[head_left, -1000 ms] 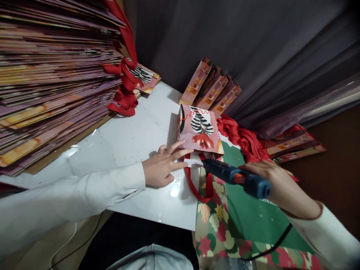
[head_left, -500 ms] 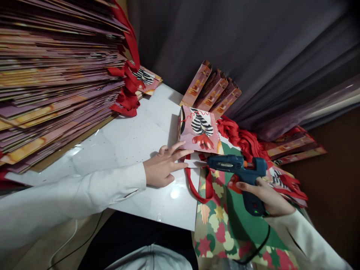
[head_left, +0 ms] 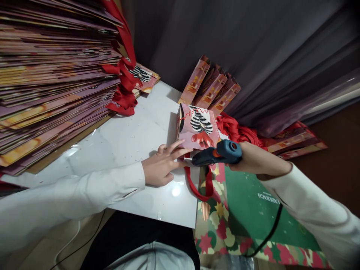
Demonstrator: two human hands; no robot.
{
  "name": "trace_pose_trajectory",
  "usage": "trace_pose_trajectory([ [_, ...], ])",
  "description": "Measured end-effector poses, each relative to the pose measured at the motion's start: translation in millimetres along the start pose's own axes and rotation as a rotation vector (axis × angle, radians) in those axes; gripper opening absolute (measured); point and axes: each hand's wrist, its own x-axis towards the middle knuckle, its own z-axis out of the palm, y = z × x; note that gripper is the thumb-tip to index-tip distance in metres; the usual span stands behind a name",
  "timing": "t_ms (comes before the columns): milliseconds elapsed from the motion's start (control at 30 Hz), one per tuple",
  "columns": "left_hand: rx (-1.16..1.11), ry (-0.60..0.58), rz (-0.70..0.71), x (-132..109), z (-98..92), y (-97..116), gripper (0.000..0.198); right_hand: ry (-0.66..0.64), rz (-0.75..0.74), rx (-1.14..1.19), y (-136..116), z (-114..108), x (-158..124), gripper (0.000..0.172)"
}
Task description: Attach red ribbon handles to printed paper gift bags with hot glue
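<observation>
My right hand (head_left: 254,157) grips a dark blue glue gun (head_left: 209,155), held with its nozzle pointing left at the near edge of a pink paper bag (head_left: 212,127). The bag lies on its side and is printed with a striped black-and-white bow and red shapes. My left hand (head_left: 159,168) is open, its fingers spread at the bag's near-left edge. The nozzle tip is close to those fingertips; whether it touches anything I cannot tell. A red ribbon loop (head_left: 206,197) hangs from the bag's near edge toward me.
Flat pink bags (head_left: 56,90) form a tall stack at the left, with red ribbons (head_left: 125,99) hanging off it. Several narrow upright bags (head_left: 194,80) stand by the grey curtain (head_left: 225,30). Red ribbons (head_left: 242,133) lie behind the gun. A green patterned sheet (head_left: 250,187) covers the right side under the gun's cord.
My right hand has moved left and up and turned the glue gun, bringing its nozzle further in beside the left fingertips. My left hand and the bag stay nearly in place.
</observation>
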Motion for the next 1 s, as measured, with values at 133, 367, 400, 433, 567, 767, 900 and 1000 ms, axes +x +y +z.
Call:
trace_pose_trajectory([
  [133,0.002,-0.014,0.001,0,-0.8,1,0.071,-0.075,0.009,-0.194,-19,-13,7,0.008],
  [367,-0.010,-0.016,0.001,1,-1.8,1,0.069,-0.102,0.009,-0.170,-30,-16,5,0.016],
  [400,-0.014,-0.017,-0.002,1,-2.2,1,0.070,-0.104,0.024,-0.150,-28,-15,3,0.014],
  [433,-0.018,-0.017,-0.006,1,-2.5,1,0.071,-0.100,0.052,-0.130,-25,-13,0,0.010],
  [567,-0.023,-0.017,-0.009,0,-2.7,1,0.072,0.008,0.125,0.129,-3,1,-19,0.011],
  [767,-0.038,0.004,-0.006,0,0.7,-1,0.066,0.132,0.249,0.669,26,16,-59,0.033],
  [900,-0.026,0.013,0.005,0,1.3,-1,0.063,0.075,0.616,0.951,34,34,-76,0.038],
  [1000,-0.026,0.024,0.007,0,1.0,-1,0.063,0.054,0.777,1.142,42,54,-86,0.040],
])
